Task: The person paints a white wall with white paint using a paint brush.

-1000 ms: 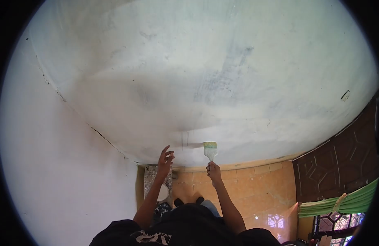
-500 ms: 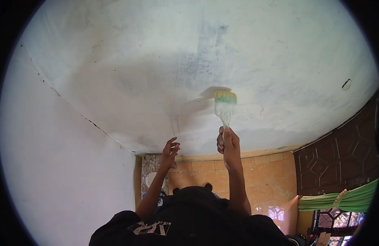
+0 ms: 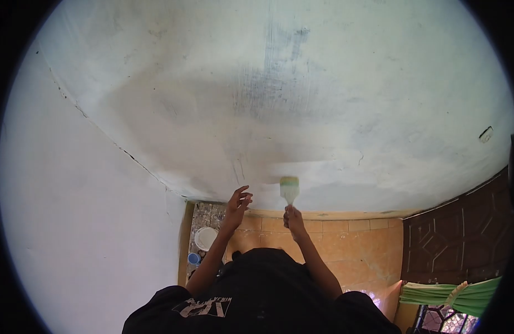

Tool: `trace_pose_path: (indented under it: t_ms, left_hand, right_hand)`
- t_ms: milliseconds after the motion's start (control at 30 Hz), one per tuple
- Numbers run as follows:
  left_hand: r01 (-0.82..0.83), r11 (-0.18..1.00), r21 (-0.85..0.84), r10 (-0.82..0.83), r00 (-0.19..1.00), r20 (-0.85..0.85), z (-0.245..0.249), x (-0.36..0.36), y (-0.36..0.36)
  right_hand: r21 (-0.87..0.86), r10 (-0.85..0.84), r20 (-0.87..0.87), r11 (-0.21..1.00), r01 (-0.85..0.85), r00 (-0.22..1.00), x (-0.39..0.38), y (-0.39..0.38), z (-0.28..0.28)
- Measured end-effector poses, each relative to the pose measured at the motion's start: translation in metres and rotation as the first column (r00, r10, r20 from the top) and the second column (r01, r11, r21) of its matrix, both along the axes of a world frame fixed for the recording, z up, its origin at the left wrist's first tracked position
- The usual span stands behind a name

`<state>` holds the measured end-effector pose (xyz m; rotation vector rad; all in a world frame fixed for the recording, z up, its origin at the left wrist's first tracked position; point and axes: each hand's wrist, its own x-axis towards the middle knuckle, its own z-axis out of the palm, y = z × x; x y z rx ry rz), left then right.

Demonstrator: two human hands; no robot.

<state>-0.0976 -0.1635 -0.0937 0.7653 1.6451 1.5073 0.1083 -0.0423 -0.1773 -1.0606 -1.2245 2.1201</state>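
Observation:
My right hand [image 3: 293, 221] is wrapped round the handle of a wide paintbrush [image 3: 290, 190], bristles pointing up. Its bristle end, yellow and green under whitish paint, is close to the lower part of the white wall [image 3: 212, 122]. Dark, streaky patches show through the paint higher on that wall. To the left, my left hand [image 3: 238, 206] is raised near the wall's lower edge, holding nothing, with fingers apart and slightly bent.
A white bucket [image 3: 206, 239] and a small blue cup [image 3: 194, 258] stand on a paint-spattered surface [image 3: 201, 217] at lower left. Orange tiles [image 3: 346, 250] cover the floor. A dark carved wooden door [image 3: 463, 222] and a green curtain [image 3: 474, 295] are at right. A socket [image 3: 486, 134] sits on the wall.
My right hand has drawn the paintbrush down and slightly left along the wall. My left hand has shifted slightly right. More of the bucket and the blue cup now shows.

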Motion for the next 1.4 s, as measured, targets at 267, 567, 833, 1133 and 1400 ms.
trace_pose_path:
  t_ms: [267,567,833,1133,1400]
  left_hand:
    - [-0.018,0.999,-0.039,0.018,1.0,0.017,-0.006,0.007,0.008]
    - [0.036,0.999,-0.04,-0.035,0.999,0.026,-0.006,0.027,0.033]
    - [0.011,0.998,-0.057,-0.01,1.0,0.014,-0.005,0.041,0.03]
    - [-0.003,0.999,-0.051,0.005,0.999,0.043,-0.002,0.07,0.029]
    - [-0.03,0.998,-0.049,0.033,0.998,0.063,-0.022,0.084,0.019]
  right_hand:
    - [-0.038,0.0,-0.101,0.999,-0.004,0.995,0.008,0.015,0.12]
    - [0.414,-0.15,-0.227,0.88,0.235,0.962,0.005,0.062,0.225]
    - [0.163,-0.062,0.033,0.985,0.056,0.998,0.037,0.036,0.034]
    - [0.005,-0.018,0.064,1.0,0.018,0.998,0.05,0.047,0.042]
    - [0.299,0.004,-0.134,0.954,0.036,0.991,0.056,0.05,0.232]
